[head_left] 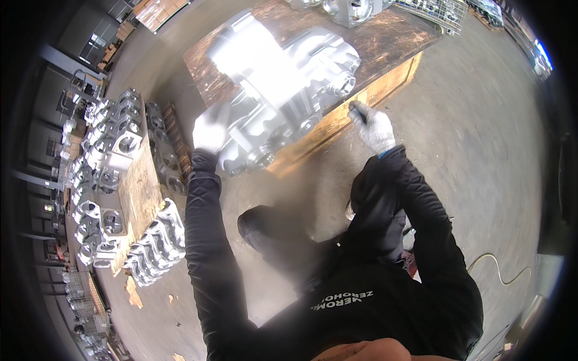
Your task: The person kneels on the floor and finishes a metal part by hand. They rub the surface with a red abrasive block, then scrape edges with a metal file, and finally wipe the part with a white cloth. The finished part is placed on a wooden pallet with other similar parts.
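A large silvery metal casting [265, 90] with round ports lies on the dark wooden table in front of me. Glare washes out its middle. My left hand [211, 129], in a white glove, is at the casting's left side. Its fingers are blurred, so I cannot tell how they are bent. My right hand [377, 132], also gloved in white, is held just off the table's near right edge, apart from the casting. Its fingers are closed round a small dark stick-like tool [359, 111], whose exact kind I cannot make out.
More castings [349, 11] stand at the table's far edge, beside a wire basket [436, 13]. The table [385, 45] has a pale wooden side. To my left, several stacked castings [114, 144] sit with wooden boards [141, 192]. A thin hose [500, 271] lies on the floor at right.
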